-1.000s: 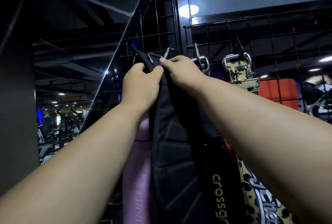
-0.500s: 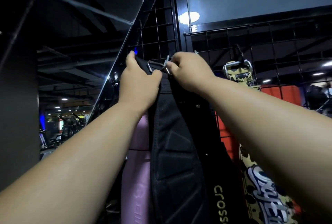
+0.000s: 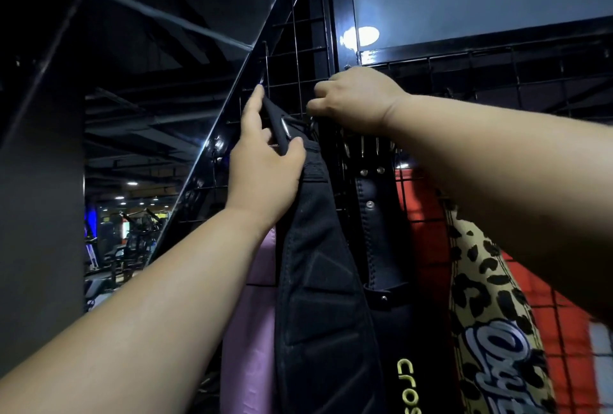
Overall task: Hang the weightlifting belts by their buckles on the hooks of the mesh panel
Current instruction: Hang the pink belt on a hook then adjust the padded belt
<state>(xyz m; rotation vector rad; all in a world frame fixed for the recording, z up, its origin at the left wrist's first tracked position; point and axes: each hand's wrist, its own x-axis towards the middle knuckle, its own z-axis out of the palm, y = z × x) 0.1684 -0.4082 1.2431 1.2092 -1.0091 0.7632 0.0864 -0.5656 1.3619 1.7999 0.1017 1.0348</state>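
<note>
Black belt point(image 3: 318, 281) gripped by both hands, w/ left point(image 3: 265, 168) & right point(image 3: 355, 102)

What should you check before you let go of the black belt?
1. Left hand holds the black belt near its top: ok.
2. Right hand is up at the mesh panel: ok.
3. Buckle sits on a hook: cannot tell, the hands hide it.
4. Belt hangs straight down: ok.
5. Leopard belt beside it is out of the way: ok.
</note>
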